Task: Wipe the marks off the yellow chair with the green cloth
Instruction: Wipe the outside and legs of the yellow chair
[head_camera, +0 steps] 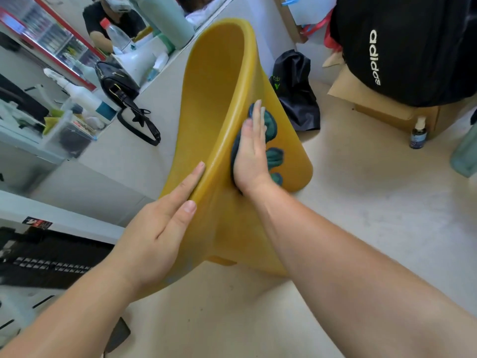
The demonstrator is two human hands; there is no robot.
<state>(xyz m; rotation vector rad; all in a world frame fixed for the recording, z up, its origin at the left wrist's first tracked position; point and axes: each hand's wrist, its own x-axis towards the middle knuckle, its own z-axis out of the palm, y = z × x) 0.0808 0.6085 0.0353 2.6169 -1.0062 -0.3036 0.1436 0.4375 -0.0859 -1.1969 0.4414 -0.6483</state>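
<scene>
The yellow chair (214, 86) lies tilted on the pale floor, its curved shell facing left and its outer side facing right. My right hand (251, 153) presses flat, fingers straight, on the dark green cloth (273, 156) against the chair's outer side. Bits of the cloth show around the palm and fingers. My left hand (160, 228) rests on the chair's near rim, its thumb on the outer edge and its straight fingers along the inner side. No marks can be made out on the chair.
A white desk on the left carries a black bag (116, 81), a water bottle (117, 34) and a spray bottle (85, 95). A black backpack (402, 47) sits on a cardboard box at the right. A crumpled black bag (296, 91) lies behind the chair. A small bottle (418, 133) stands on the floor.
</scene>
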